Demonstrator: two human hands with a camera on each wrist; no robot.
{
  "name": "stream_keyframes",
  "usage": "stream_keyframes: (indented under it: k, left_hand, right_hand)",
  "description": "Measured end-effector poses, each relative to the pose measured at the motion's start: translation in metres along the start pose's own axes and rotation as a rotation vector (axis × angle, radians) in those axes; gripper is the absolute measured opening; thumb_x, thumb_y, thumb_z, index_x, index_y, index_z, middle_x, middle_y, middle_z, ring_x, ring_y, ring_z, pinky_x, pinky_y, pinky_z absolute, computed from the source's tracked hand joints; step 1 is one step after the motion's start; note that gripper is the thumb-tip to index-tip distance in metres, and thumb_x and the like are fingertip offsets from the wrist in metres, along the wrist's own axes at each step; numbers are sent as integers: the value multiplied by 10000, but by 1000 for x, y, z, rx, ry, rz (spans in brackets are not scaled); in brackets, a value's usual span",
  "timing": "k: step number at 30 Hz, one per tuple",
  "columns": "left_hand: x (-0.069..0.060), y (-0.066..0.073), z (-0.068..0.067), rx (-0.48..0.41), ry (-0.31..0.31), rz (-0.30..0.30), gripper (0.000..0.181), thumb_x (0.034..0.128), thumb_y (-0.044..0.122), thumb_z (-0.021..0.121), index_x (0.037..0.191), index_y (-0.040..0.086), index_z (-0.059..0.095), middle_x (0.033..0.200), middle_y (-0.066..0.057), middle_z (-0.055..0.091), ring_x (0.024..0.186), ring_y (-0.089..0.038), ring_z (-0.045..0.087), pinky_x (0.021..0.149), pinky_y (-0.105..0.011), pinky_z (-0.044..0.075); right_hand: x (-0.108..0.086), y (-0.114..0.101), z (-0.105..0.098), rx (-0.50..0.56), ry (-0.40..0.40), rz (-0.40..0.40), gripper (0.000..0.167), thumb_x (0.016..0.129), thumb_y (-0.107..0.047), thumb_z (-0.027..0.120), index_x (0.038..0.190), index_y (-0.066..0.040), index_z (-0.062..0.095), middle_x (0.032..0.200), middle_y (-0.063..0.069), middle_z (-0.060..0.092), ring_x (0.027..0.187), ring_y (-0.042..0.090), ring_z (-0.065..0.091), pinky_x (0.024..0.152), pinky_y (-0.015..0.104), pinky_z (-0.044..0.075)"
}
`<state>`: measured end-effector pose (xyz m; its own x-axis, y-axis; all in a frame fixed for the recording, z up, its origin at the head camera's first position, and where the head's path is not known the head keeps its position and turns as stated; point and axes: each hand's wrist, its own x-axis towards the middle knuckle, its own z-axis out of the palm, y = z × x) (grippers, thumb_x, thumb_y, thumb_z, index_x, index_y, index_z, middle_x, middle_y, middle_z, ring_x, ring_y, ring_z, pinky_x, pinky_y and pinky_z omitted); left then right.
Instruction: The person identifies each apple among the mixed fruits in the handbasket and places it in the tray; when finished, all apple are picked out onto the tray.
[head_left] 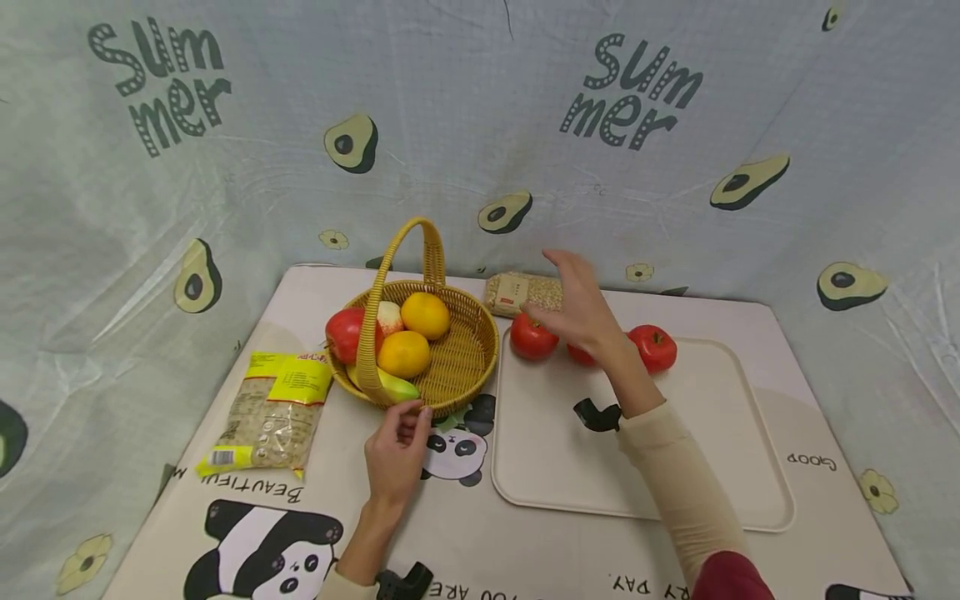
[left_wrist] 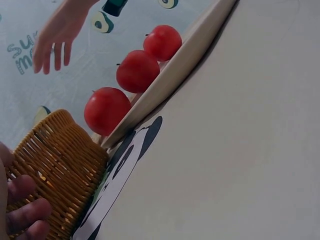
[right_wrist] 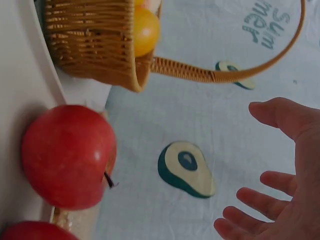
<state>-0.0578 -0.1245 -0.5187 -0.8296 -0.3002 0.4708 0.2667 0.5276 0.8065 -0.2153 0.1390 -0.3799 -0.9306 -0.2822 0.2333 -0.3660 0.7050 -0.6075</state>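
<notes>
My right hand point(head_left: 582, 307) is raised over the back of the beige tray point(head_left: 555, 467), fingers spread and holding nothing. Beneath and beside it, three red apples sit along the tray's back edge: a left apple point(right_wrist: 69, 156), a middle apple point(left_wrist: 138, 71) and a right apple point(head_left: 654, 348). My left hand point(head_left: 397, 454) is at the front rim of the wicker basket point(head_left: 468, 367), its fingers loosely bent; whether they touch the rim I cannot tell. Inside the basket are two oranges point(head_left: 425, 316), a large red apple point(head_left: 345, 335), a white-and-red fruit point(head_left: 389, 318) and a yellow-green banana point(head_left: 397, 388).
Left of the basket lies a yellow-and-clear plastic bag point(head_left: 277, 412) of pale food. A packet of grains point(head_left: 517, 292) lies behind the tray, against the avocado-print curtain point(head_left: 450, 100). The basket's tall handle point(head_left: 387, 258) arches upward.
</notes>
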Motion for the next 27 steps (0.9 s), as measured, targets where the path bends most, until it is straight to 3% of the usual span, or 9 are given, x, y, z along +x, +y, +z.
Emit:
stream_keyframes:
  k: [8,17,27]
  left_hand:
    - [-1,0,-1,6,-15,-13,176,911,120,735,1073,64,693,748,-37,697,632,-50,572,592,-79,487]
    - [0,-5,0,-6,11,31,164,895,87,743,1050,58,695,712,-25,700,614,-36,592,560,-87,484]
    - [0,-4,0,-4,11,13,179,898,103,745,1063,53,697,732,-38,706,623,-48,593,566,-84,489]
  right_hand:
    - [17,-22,24,-76,-74,-107,833,851,-410,731,1530,-103,358,1574,127,378,1472,309,326,1225,509,290]
    - [36,-52,53,-77,-196,-218,842,854,-443,735,1534,-130,351,1581,103,367,1468,283,335,1212,487,325]
    - [56,-90,86,-117,-319,-329,828,862,-432,733,1538,-159,341,1574,83,368,1450,269,349,1191,459,365]
